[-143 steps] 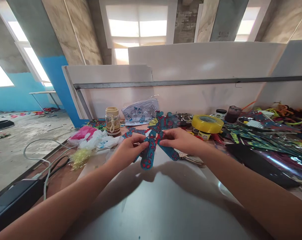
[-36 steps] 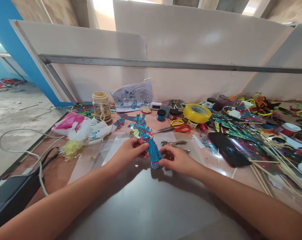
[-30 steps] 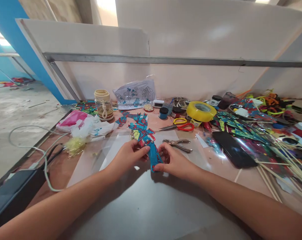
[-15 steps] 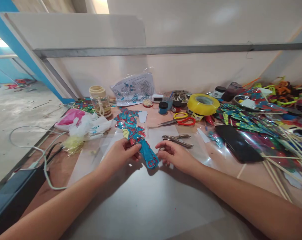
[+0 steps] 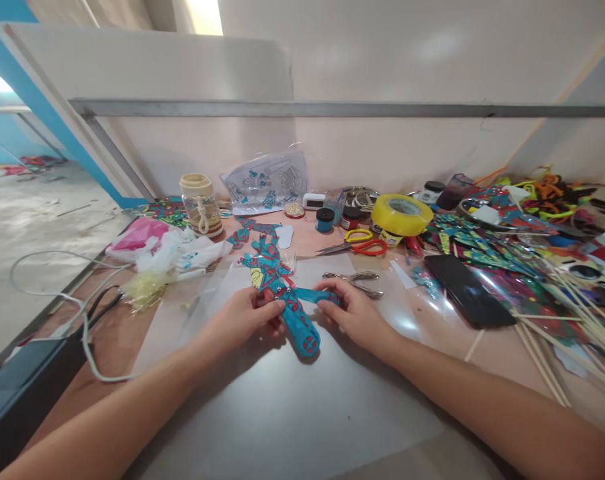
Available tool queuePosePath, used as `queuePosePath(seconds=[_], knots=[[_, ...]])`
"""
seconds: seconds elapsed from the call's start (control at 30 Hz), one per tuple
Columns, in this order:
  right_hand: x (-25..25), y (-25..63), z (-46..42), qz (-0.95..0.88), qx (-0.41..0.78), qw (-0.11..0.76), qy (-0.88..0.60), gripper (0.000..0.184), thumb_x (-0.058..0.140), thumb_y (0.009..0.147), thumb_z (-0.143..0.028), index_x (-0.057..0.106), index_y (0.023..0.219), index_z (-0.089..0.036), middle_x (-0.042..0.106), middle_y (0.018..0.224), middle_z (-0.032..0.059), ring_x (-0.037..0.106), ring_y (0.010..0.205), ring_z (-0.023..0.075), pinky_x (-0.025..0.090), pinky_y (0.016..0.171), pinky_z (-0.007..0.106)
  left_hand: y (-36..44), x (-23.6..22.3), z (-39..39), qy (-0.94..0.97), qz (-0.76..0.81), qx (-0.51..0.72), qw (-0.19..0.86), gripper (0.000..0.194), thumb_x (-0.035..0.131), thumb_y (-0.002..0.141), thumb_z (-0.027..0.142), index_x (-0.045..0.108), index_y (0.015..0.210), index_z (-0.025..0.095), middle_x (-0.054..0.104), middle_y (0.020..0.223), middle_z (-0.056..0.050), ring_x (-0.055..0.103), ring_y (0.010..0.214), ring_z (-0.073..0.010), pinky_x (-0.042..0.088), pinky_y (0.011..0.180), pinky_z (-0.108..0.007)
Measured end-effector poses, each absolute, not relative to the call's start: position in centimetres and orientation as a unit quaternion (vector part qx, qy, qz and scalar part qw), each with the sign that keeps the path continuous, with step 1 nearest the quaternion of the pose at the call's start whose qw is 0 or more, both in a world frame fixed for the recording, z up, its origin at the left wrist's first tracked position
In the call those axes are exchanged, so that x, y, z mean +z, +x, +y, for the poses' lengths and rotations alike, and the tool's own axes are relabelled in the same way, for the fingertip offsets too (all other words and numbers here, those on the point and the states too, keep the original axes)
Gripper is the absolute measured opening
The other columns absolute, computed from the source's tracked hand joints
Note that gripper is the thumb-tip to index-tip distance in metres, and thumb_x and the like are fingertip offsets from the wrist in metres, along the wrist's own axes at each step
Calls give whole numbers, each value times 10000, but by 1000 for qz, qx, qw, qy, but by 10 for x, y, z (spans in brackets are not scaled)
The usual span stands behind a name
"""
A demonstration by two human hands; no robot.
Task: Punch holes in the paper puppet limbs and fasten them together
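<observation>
A blue and red jointed paper figure (image 5: 302,328) is held above the white sheet (image 5: 302,413), with small round fasteners at its joints. My left hand (image 5: 255,312) pinches its body near those joints. The fingers of my right hand (image 5: 349,308) are closed on the end of a second blue limb (image 5: 309,294), which points out to the right. The other limb hangs down toward me. Just behind my right hand lies a metal hole punch (image 5: 365,283), partly hidden by the fingers.
Scissors with red and yellow handles (image 5: 355,244), a yellow tape roll (image 5: 402,215) and paint jars (image 5: 325,219) stand behind. On the right are a black phone (image 5: 469,290), wooden sticks (image 5: 539,360) and coloured cut pieces. A glass jar (image 5: 202,210) and plastic bags (image 5: 155,243) sit left.
My right hand has taken hold of one limb and swung it out to the right, away from the other. The figure has come slightly nearer to me.
</observation>
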State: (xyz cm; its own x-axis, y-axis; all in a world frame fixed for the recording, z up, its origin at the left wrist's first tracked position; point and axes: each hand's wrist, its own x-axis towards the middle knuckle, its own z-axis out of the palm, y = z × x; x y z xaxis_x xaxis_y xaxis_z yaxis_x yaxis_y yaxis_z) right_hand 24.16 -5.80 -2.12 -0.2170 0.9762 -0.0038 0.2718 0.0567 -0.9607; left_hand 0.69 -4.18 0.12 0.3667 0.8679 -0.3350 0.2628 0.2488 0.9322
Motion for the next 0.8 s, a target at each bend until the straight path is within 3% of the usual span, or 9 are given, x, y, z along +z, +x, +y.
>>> queuePosePath(seconds=[0.17,0.23,0.3,0.37,0.43,0.5,0.57,0.67,0.8], knots=[[-25,244,-50,-586,528,364,-495,201,560,882,-347,624,1010,-206,544,613,-43,514,515,125,390,498,251,-18,54,-61,674,434,-76,593,384,621,836,537,650,652,201,649,540,-14,561,430,-138,399,443,-221],[-23,242,-53,-606,529,338,-489,247,502,915,-329,648,1065,-198,565,626,-29,520,527,127,406,520,255,-12,68,-71,737,453,0,502,363,613,846,538,691,679,226,657,575,-8,563,482,-146,371,460,-226],[-18,241,-58,-638,512,325,-475,292,451,940,-293,628,1151,-197,581,667,-19,538,561,130,431,559,258,3,69,-73,787,462,149,380,276,654,824,516,746,846,257,728,776,-27,633,660,-188,422,565,-242],[-13,240,-63,-672,484,325,-456,293,438,948,-258,581,1199,-207,608,750,-7,567,625,132,455,608,261,21,57,-67,806,450,233,305,386,720,779,483,720,1109,282,737,1059,-50,659,938,-251,467,752,-273],[-7,240,-67,-693,462,325,-447,265,456,941,-230,533,1194,-219,629,815,-3,587,678,133,467,649,262,35,39,-56,818,435,227,301,488,742,768,453,671,1221,287,740,1068,-50,657,998,-272,463,812,-292],[-1,242,-68,-703,449,317,-452,243,476,931,-215,499,1173,-223,637,805,-12,592,679,134,466,650,260,42,20,-45,818,431,186,333,391,677,829,405,675,1197,276,755,913,-21,681,827,-231,457,709,-273],[8,246,-66,-718,438,288,-458,255,496,921,-217,489,1175,-220,648,801,-11,599,668,138,466,633,260,44,6,-37,818,425,163,353,235,564,907,374,716,1020,236,731,778,-3,654,690,-187,423,626,-255],[25,263,-61,-759,382,220,-478,265,542,906,-241,542,1170,-216,689,966,37,629,742,158,489,672,289,40,-5,-33,824,411,171,351,319,446,971,354,660,797,194,684,667,1,617,623,-156,398,603,-247],[34,300,-49,-819,216,138,-514,284,577,924,-346,618,1177,-224,657,1188,87,621,1040,241,487,900,394,38,-11,-33,821,404,192,354,339,405,992,360,593,761,197,670,644,7,618,621,-146,405,618,-242]])
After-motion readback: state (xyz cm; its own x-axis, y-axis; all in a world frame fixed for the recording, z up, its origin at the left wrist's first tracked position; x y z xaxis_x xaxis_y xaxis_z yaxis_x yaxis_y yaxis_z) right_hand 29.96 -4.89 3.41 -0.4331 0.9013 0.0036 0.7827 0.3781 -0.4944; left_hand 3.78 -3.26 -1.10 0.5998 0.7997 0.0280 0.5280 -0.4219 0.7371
